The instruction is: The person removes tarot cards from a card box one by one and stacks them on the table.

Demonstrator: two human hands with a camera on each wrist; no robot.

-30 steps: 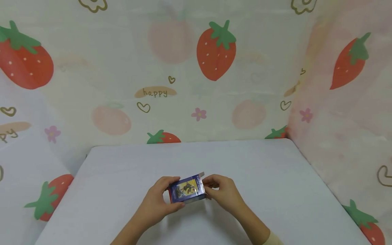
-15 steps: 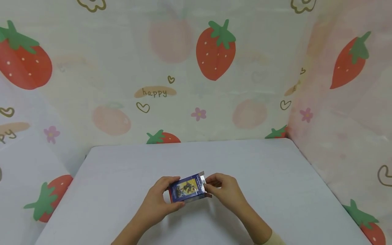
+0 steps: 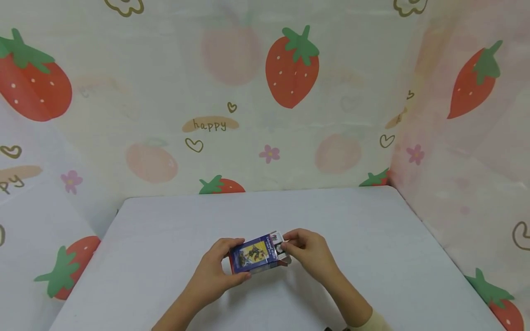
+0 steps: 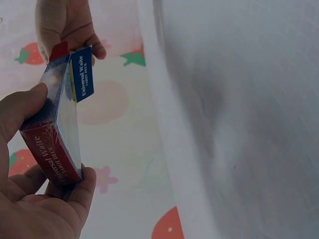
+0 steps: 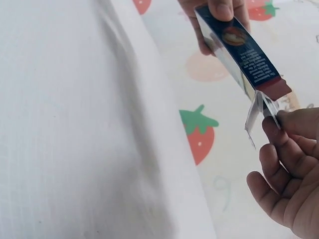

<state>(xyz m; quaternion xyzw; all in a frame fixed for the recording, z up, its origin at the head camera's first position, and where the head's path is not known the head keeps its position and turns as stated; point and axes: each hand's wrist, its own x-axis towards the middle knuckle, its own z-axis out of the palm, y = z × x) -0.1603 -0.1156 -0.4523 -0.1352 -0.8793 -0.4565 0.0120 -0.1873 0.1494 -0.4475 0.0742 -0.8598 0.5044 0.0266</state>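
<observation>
A blue tarot deck box (image 3: 250, 253) with a yellow picture is held above the table, tilted, its right end unsealed with flaps folded out. My left hand (image 3: 211, 273) grips it by the closed end, thumb and fingers on opposite sides. In the left wrist view, that red end (image 4: 50, 154) reads "Universal Waite Tarot Deck". At the unsealed end, my right hand (image 3: 310, 253) pinches a thin white piece with dark print (image 3: 279, 249) that sticks partly out of the box. The right wrist view shows thumb and forefinger at its edge, other fingers loosely bent.
A white-covered table (image 3: 165, 225) lies under both hands. Cloth walls (image 3: 352, 92) with strawberry prints stand behind it and at both sides. A small dark object (image 3: 329, 329) shows at the bottom edge near the right sleeve (image 3: 372, 322).
My right hand has moved a little right, away from the box, and the printed white piece now shows at the unsealed end. My left hand and the box have hardly moved.
</observation>
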